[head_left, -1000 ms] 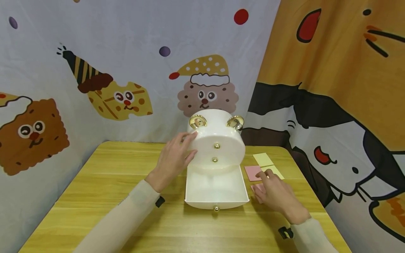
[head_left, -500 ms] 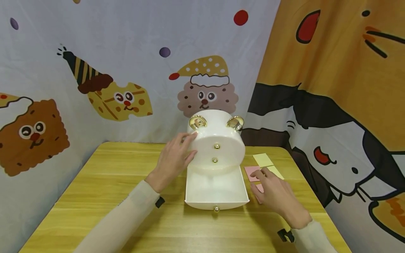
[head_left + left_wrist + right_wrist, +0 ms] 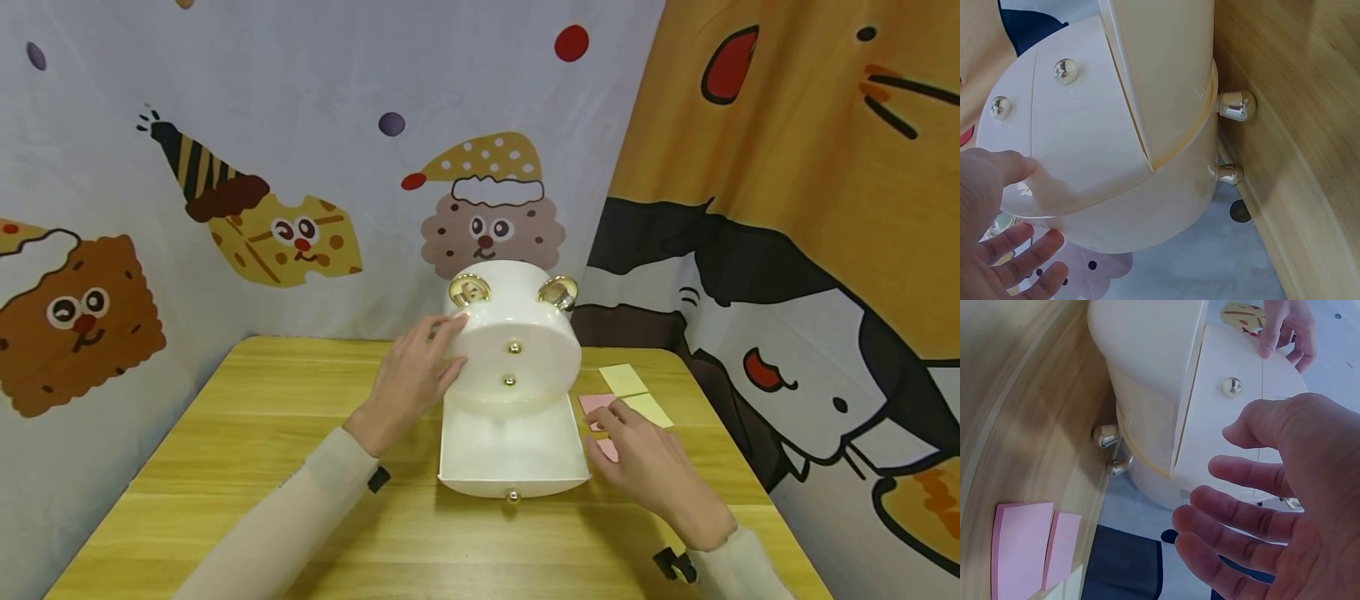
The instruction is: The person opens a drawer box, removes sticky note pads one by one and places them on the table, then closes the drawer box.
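Observation:
A glossy white desktop drawer box (image 3: 513, 358) with gold ear-like knobs stands in the middle of the table. Its lowest drawer (image 3: 513, 442) is pulled out toward me and shows a bare inside. My left hand (image 3: 412, 375) rests at the box's left edge, its thumb (image 3: 1016, 167) on the front and other fingers loosely spread beside the curved side. Right of the drawer, my right hand (image 3: 648, 458) hovers with relaxed, slightly bent fingers and nothing in them. Below and beyond it lie pink sticky-note pads (image 3: 1022, 550), partly hidden by the hand in the head view.
Two pale yellow sticky-note pads (image 3: 622, 379) lie behind the pink ones, toward the table's right edge. The wooden table (image 3: 300, 392) backs onto a cartoon-printed cloth (image 3: 337, 83). Small gold feet (image 3: 1235, 106) carry the box.
My right hand has lifted away from the nearer pink pad and shifted slightly left, toward the drawer. The left hand and the drawer box stay where they were.

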A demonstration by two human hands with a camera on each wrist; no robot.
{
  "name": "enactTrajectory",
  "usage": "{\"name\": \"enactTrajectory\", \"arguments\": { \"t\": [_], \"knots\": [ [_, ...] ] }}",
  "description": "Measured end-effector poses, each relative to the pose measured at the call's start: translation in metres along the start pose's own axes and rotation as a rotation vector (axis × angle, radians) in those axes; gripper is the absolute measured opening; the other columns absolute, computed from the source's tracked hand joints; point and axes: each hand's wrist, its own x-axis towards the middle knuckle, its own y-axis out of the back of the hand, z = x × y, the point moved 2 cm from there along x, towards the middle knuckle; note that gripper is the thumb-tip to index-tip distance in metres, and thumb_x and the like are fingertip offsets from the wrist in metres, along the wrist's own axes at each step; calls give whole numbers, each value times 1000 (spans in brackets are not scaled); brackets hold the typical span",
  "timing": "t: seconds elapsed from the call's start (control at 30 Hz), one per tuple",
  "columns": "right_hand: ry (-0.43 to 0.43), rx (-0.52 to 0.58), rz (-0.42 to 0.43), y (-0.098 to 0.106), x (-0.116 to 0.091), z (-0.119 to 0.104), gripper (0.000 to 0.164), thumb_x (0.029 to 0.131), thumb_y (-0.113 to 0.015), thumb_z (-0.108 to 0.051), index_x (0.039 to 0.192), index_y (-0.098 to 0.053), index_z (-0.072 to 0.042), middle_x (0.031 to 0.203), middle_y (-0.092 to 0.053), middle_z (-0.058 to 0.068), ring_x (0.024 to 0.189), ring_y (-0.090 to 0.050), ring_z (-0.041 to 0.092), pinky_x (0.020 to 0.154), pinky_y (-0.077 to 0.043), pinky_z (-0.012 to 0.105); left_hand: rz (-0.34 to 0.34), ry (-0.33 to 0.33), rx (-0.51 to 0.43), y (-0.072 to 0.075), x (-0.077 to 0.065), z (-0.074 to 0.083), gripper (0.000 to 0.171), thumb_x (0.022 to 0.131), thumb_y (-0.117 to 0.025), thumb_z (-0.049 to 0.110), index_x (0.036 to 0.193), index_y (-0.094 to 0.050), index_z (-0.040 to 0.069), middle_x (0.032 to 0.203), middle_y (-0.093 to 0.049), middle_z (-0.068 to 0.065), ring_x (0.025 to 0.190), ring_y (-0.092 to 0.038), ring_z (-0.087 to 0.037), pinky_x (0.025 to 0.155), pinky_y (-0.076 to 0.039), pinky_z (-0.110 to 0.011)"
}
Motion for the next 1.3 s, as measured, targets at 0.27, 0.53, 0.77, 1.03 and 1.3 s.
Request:
{"name": "enactTrajectory", "arguments": {
  "t": [0.27,0.53,0.77,1.03,1.3],
  "knots": [
    [31,29,12,-3,-2,-6,17,101,-88,-19,117,-82,-18,99,-65,-8,70,-50,0,54,-40,19,-14,8,-1,0,1,0,66,110,-85,31,168,-58,12,150,-70,-18,124,-77,-36,94,-71,-52],
    [71,58,43,-7,-4,-14,19,99,-90,-19,117,-83,-21,96,-66,-8,75,-57,-1,56,-42,18,-3,3,8,-2,1,-1,66,110,-86,31,166,-59,11,150,-70,-19,122,-78,-37,91,-71,-51],
    [126,107,54,-9,-3,-24,16,97,-91,-17,112,-84,-20,96,-73,-5,71,-59,-1,57,-44,15,-5,6,14,-1,1,0,65,110,-86,31,166,-60,12,149,-71,-18,124,-77,-36,91,-71,-52],
    [251,155,97,-12,-6,-34,17,96,-90,-13,109,-83,-22,92,-73,-13,72,-64,-2,61,-45,9,-7,8,17,-2,0,0,66,109,-86,31,166,-60,12,148,-71,-18,122,-78,-35,89,-71,-52],
    [298,223,-7,-18,-9,-45,16,101,-88,-13,112,-82,-23,91,-68,-17,71,-61,-3,62,-45,9,-16,13,18,-3,1,0,65,110,-86,29,167,-59,11,148,-71,-18,122,-78,-36,90,-71,-52]
  ]
}}
